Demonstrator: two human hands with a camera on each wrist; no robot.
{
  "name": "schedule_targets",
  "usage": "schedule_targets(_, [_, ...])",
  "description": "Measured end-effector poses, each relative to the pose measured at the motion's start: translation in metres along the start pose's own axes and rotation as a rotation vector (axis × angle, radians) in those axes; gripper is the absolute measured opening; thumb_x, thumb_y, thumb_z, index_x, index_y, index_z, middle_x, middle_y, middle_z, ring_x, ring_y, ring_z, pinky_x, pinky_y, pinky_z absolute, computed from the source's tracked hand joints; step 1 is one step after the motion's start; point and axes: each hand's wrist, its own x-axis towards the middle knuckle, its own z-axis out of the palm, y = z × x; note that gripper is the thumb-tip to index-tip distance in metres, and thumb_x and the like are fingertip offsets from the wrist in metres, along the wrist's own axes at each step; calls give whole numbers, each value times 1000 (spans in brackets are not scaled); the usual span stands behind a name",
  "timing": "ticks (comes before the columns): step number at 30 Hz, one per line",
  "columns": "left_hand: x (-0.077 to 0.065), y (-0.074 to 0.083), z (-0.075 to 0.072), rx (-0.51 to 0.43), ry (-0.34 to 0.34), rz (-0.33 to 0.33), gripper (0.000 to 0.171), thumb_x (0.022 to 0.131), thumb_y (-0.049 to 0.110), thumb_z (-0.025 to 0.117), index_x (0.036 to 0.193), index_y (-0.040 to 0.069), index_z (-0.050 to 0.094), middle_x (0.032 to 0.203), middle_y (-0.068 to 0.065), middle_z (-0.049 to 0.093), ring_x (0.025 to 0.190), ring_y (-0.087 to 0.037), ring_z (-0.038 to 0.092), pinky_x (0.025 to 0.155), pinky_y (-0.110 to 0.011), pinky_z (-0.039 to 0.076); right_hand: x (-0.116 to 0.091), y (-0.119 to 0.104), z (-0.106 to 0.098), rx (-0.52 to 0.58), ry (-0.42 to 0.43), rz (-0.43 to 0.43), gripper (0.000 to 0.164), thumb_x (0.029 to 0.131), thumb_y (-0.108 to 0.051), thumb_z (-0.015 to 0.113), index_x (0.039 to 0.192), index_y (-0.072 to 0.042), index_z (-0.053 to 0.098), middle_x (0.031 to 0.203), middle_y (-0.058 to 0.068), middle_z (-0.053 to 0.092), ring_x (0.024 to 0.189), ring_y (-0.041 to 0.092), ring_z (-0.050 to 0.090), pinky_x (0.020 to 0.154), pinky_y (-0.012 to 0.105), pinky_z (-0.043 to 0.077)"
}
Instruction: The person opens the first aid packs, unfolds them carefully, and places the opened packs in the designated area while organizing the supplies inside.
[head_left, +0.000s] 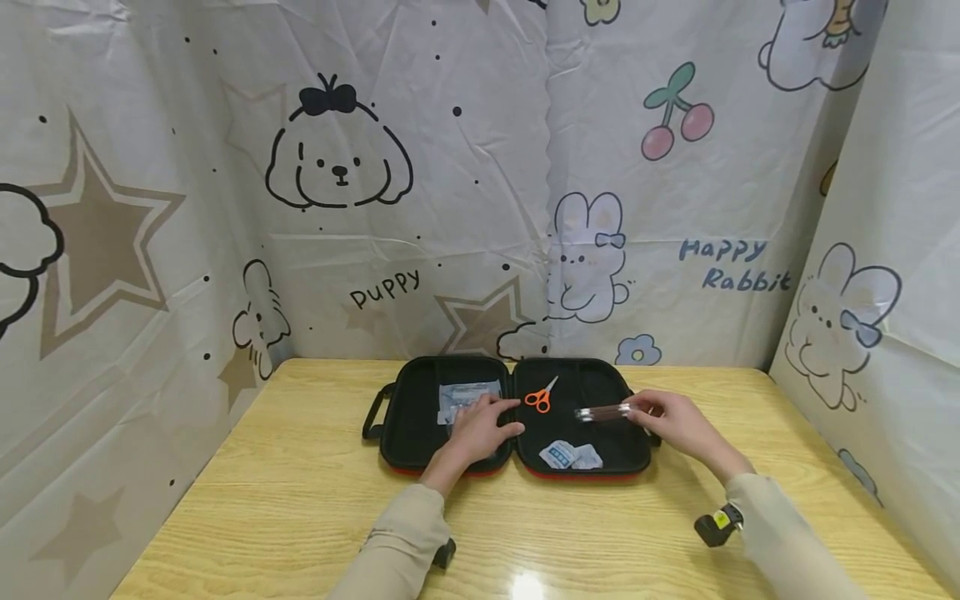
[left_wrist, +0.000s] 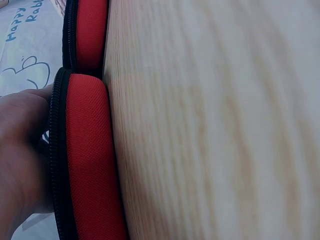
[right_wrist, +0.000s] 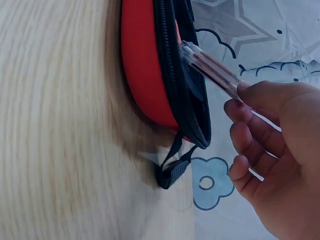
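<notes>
An open black-lined case (head_left: 420,450) with a red outer shell (right_wrist: 142,65) lies flat on the table, its two halves side by side. My right hand (head_left: 671,421) pinches a small bundle of iodine swabs (head_left: 603,412), brown sticks with white ends in clear wrap, between thumb and fingertips over the right half. Orange-handled scissors (head_left: 538,400) and small white packets (head_left: 561,455) lie in that half. My left hand (head_left: 480,429) is over the left half, fingers extended toward the hinge, partly covering clear plastic packages (head_left: 468,392). In the left wrist view, its fingertips are hidden behind the case's rim.
A black carrying handle (head_left: 375,412) sticks out from the case's left side. The wooden table (head_left: 300,517) reaches back to a printed cloth (head_left: 480,167) hanging behind and along both sides. A black wrist camera (head_left: 716,527) is strapped at the right sleeve.
</notes>
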Motion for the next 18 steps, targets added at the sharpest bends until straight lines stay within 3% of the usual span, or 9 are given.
schedule_targets(18, [4,-3,3,13,9,-1,47,96,40,64,140,24,58,138,-13,51,129,-35,49,111,-61,25,-15,10,-21,-22,47,22,26,95,-30,68,109,-9,73,90,0,68,75,9,51,63,24,41])
